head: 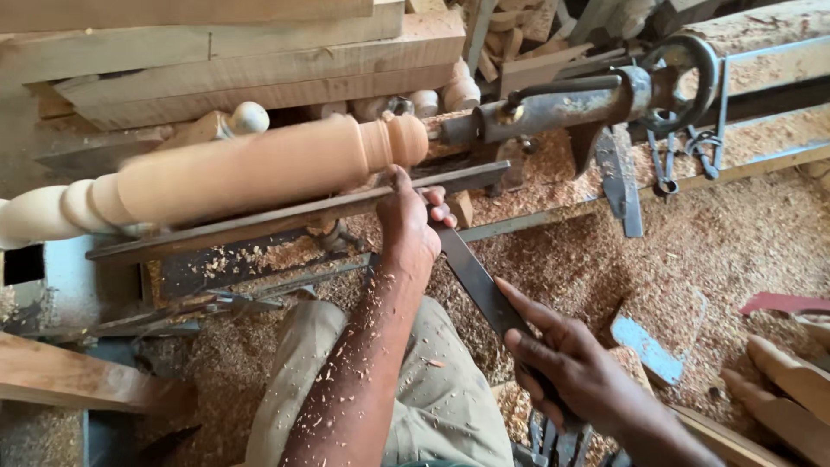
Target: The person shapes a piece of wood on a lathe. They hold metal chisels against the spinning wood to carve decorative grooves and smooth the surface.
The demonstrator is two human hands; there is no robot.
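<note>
Sawdust (709,251) covers the lathe bed below a pale turned wooden spindle (233,177), blurred and mounted between the lathe ends. The left hand (411,220) presses a long flat chisel (480,285) onto the tool rest (294,214), fingers curled over the blade just beside the spindle. The right hand (571,367) grips the chisel's lower end, fingers wrapped around it.
</note>
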